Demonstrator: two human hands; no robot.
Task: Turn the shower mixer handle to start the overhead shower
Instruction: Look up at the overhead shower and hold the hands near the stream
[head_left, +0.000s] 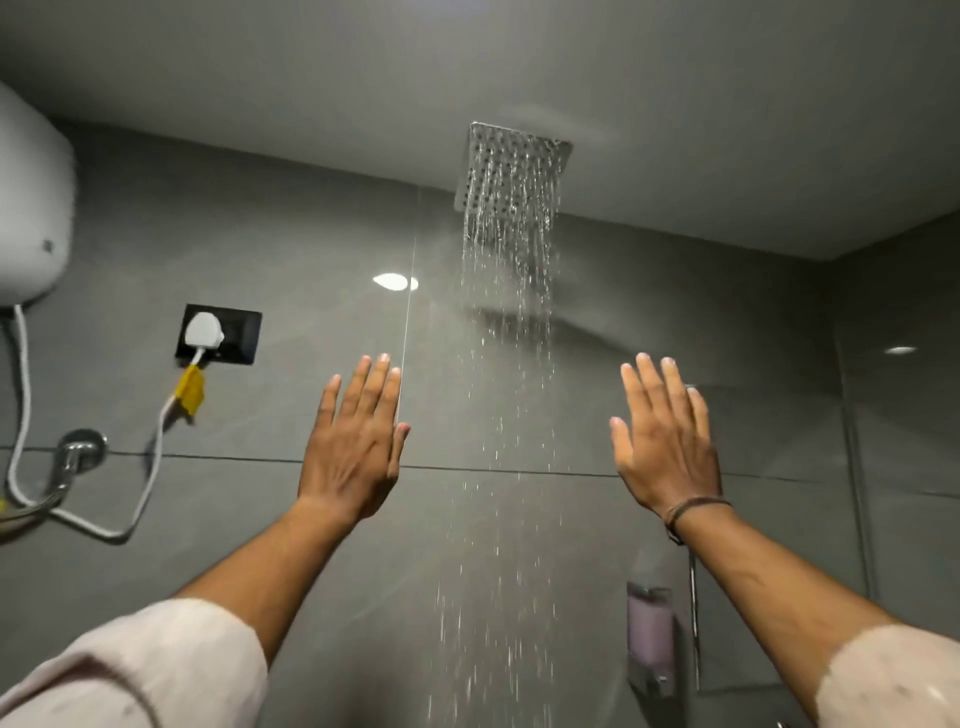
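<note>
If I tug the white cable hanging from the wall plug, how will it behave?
The white cable is probably floppy: it sags in a loop below the plug. Likely light, being thin. The yellow tape may resist bending there.

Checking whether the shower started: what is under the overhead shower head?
Water streams fall from the overhead shower head, passing between the raised left hand and right hand. The mixer handle is not in view.
</note>
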